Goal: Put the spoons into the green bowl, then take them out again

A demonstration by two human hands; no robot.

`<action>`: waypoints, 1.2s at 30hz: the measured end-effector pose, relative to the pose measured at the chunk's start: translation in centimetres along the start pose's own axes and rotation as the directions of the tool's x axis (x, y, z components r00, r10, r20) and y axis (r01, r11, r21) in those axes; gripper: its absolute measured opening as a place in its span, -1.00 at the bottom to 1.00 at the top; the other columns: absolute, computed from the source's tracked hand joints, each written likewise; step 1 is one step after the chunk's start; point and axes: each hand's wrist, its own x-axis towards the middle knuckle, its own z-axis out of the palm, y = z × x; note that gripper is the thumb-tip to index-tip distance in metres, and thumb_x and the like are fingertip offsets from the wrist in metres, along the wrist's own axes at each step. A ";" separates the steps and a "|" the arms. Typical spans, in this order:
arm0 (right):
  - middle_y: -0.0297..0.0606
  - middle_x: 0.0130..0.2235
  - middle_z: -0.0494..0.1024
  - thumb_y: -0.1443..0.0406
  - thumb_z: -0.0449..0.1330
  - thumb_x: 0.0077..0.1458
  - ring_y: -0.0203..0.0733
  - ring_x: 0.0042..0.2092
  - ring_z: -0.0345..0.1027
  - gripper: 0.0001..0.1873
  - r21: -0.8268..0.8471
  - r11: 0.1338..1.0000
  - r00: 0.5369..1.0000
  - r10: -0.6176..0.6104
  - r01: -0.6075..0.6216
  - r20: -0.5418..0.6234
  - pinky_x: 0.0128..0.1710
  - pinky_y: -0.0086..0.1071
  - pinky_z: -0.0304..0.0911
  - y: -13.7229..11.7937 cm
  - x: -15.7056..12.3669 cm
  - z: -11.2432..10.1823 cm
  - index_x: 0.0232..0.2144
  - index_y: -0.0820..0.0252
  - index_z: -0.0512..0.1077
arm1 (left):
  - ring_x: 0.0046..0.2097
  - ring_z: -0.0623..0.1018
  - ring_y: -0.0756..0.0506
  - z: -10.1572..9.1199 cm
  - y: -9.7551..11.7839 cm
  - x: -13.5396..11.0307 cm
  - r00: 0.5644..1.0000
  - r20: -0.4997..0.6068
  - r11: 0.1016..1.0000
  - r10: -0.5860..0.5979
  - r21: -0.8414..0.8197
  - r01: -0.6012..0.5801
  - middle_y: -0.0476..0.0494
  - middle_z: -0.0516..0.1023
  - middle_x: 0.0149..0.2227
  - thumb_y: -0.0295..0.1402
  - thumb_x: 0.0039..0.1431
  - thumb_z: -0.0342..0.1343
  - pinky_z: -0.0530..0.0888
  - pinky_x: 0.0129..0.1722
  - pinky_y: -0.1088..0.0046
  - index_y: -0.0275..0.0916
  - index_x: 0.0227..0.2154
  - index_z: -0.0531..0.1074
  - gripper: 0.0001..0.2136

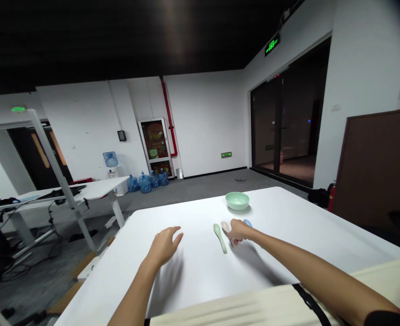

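My right hand (pixel 240 231) is over the middle of a pale beige spoon (pixel 225 225), its fingers closed on the handle, which they partly hide. To the left of that spoon lies a light green spoon (pixel 219 237), bowl end away from me. A blue spoon (pixel 248 223) shows only its bowl end behind my right hand; the rest is hidden. Farther back on the white table (pixel 200 271) stands a light green bowl (pixel 237 200). My left hand (pixel 165 245) hovers above the table to the left of the spoons, fingers apart, holding nothing.
The table's far edge runs just behind the bowl. On the left is another white desk (pixel 98 189) with cables and dark items, beside a metal post (pixel 52 158). Blue water jugs (pixel 145 183) stand by the far wall. A brown cabinet (pixel 379 167) is at right.
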 end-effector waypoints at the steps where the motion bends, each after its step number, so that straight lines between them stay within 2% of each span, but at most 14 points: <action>1: -0.20 -0.53 0.56 0.38 0.21 -0.20 -0.28 -0.50 0.40 -0.92 -0.001 1.000 1.000 -0.001 0.001 0.003 -0.53 -0.48 0.22 0.0 0.1 0.1 -0.64 0.29 0.40 | 0.22 0.44 -0.21 0.0 0.0 0.0 1.000 -0.002 1.000 0.000 0.000 0.000 -0.18 0.49 0.19 -0.06 0.32 -0.16 0.32 0.20 0.26 -0.21 0.13 0.42 -0.50; 12: -0.18 -0.52 0.57 0.39 0.18 -0.20 -0.26 -0.50 0.40 -0.87 -0.032 0.999 0.999 -0.034 0.035 0.027 -0.50 -0.44 0.26 1.1 1.3 1.3 -0.71 0.28 0.38 | 0.22 0.44 -0.19 0.1 0.0 0.1 1.000 -0.009 1.000 -0.001 0.001 0.001 -0.17 0.49 0.18 -0.06 0.32 -0.16 0.32 0.20 0.26 -0.19 0.13 0.41 -0.51; 20: -0.18 -0.54 0.56 0.38 0.24 -0.19 -0.17 -0.48 0.42 -0.81 -0.036 0.998 0.999 -0.042 0.043 0.028 -0.46 -0.36 0.31 1.2 1.5 1.6 -0.72 0.24 0.32 | 0.22 0.44 -0.19 0.3 -0.2 0.1 1.000 -0.022 1.000 0.006 0.003 -0.006 -0.17 0.49 0.18 -0.06 0.32 -0.16 0.32 0.19 0.26 -0.19 0.14 0.41 -0.51; 29: -0.25 -0.61 0.52 0.35 0.30 -0.19 -0.10 -0.47 0.44 -0.84 -0.022 0.999 0.999 -0.034 0.034 0.027 -0.43 -0.30 0.35 0.8 1.1 1.5 -0.63 0.20 0.35 | 0.22 0.44 -0.19 0.1 0.0 0.0 1.000 -0.013 1.000 -0.005 0.006 0.005 -0.16 0.49 0.18 -0.06 0.32 -0.16 0.32 0.20 0.25 -0.17 0.14 0.41 -0.51; 36: -0.24 -0.61 0.52 0.32 0.28 -0.15 -0.14 -0.48 0.42 -0.83 -0.052 0.998 0.999 -0.043 0.044 0.008 -0.44 -0.33 0.33 0.8 1.1 1.4 -0.65 0.21 0.37 | 0.22 0.44 -0.20 0.3 -0.2 0.1 1.000 -0.016 1.000 0.003 0.007 -0.003 -0.17 0.50 0.18 -0.06 0.31 -0.16 0.33 0.19 0.25 -0.19 0.13 0.42 -0.51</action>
